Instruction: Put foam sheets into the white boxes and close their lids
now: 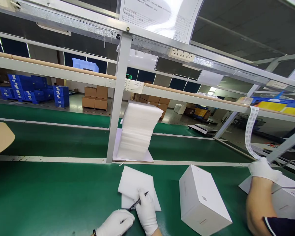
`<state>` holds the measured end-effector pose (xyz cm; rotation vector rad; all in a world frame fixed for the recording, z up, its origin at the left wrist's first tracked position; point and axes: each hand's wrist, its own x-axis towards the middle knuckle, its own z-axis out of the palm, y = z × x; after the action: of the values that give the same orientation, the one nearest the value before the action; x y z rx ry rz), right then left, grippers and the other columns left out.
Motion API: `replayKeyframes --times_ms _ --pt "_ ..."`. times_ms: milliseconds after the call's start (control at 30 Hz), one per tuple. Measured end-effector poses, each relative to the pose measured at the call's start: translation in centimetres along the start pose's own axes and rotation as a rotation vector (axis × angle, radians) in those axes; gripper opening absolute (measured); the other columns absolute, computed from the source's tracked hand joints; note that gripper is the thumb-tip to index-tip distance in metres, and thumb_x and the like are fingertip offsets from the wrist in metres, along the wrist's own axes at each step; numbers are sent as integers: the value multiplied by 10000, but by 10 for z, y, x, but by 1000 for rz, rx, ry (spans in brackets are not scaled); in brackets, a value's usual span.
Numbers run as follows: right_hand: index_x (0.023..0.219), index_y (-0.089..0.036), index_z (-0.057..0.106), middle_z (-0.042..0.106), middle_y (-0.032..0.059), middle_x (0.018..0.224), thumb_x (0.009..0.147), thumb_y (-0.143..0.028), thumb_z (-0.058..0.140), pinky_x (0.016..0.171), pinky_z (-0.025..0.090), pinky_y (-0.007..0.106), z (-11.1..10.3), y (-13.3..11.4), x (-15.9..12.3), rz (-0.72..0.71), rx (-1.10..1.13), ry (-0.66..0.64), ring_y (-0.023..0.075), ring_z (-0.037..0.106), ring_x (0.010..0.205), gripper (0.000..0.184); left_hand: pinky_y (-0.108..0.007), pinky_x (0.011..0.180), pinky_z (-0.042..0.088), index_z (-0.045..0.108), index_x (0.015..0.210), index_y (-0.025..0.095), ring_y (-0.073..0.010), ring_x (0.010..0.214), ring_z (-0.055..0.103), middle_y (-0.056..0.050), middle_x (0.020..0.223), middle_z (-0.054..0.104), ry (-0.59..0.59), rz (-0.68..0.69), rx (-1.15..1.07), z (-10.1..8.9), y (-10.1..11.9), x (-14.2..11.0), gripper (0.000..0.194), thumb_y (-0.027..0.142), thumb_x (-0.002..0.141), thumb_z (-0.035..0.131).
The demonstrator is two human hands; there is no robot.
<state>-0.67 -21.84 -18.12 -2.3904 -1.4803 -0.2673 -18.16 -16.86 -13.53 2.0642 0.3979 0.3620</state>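
Observation:
My right hand [147, 213], in a white glove, is closed around a black pen [138, 202] that lies slanted over its fingers. It rests on the near edge of a few white foam sheets [135, 183] lying flat on the green bench top [51, 196]. My left hand [116, 223], also gloved, is curled into a fist just left of the pen's lower end; what it holds, if anything, is hidden. A closed white carton [201, 200] lies tilted on the bench to the right of my hands.
A tall stack of white foam sheets [137, 131] stands behind, beside a grey frame post [116, 98]. At the right a co-worker's gloved hand [263, 168] holds a hanging strip of labels [249, 131] over another white carton [285, 200]. Blue crates [34, 90] and brown cartons [95, 97] stand far back.

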Motion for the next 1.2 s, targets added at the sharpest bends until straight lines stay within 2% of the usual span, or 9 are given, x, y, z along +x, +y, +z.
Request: replayKeyframes --times_ms 133,633,733,833,900,967,1033,1100,1200 --pt "1223 -101 646 672 147 993 780 -4 504 805 509 331 -2 0 0 -3 -1 2 270 642 918 475 -231 752 432 487 617 200 -157 730 520 -4 692 566 2 18 -11 0 2 0 372 363 928 361" --pt "1218 -109 657 660 170 1073 809 -13 479 885 494 379 -17 -4 0 9 44 -63 298 619 999 456 -245 806 464 611 713 195 -168 796 573 -21 798 650 -22 30 90 3 -1 -2 480 463 985 320" --pt "1244 -111 641 661 166 1069 800 -2 470 887 492 377 -17 -6 1 23 30 -63 297 619 1003 489 -284 932 447 652 789 217 -171 854 605 -9 863 682 -80 16 151 5 -3 -3 443 452 988 333" --pt "1251 -116 637 666 160 1073 802 -3 463 892 492 373 -17 -5 2 16 22 -58 293 621 1006 494 -419 1102 333 684 896 255 -218 1036 619 -8 963 709 -226 32 263 8 -9 -8 354 469 964 410" --pt "1247 -116 638 668 159 1099 795 5 457 906 490 368 -15 -2 2 -2 22 -54 290 622 1020 502 -482 1118 309 695 957 271 -267 1168 583 -25 1044 716 -311 23 329 5 -12 -17 315 471 947 452" --pt "1238 -119 640 666 159 1131 783 -3 461 914 491 363 -12 4 1 -24 37 -55 287 623 1033 503 -472 1092 361 701 996 285 -272 1168 598 -25 1067 725 -324 -13 358 -5 -10 -30 292 450 939 467" --pt "1235 -124 638 671 155 1124 791 -50 471 902 500 359 -8 9 0 -36 56 -68 286 632 1018 480 -438 1074 401 701 1030 298 -243 1063 654 -9 1043 736 -184 -84 386 -25 -5 -48 263 408 923 487" --pt "1248 -132 624 685 147 1067 814 -114 462 878 510 361 -4 13 -1 -17 59 -86 286 644 977 464 -457 1106 374 691 1098 285 -249 1072 651 -23 1097 727 104 -200 481 -56 0 -69 279 361 892 518" --pt "1292 -130 582 690 144 986 851 -190 400 829 521 370 -1 15 -1 32 44 -118 292 650 918 481 -564 1151 263 706 1148 213 -362 1318 473 -118 1326 623 583 -459 757 -116 -2 -107 352 356 873 537"
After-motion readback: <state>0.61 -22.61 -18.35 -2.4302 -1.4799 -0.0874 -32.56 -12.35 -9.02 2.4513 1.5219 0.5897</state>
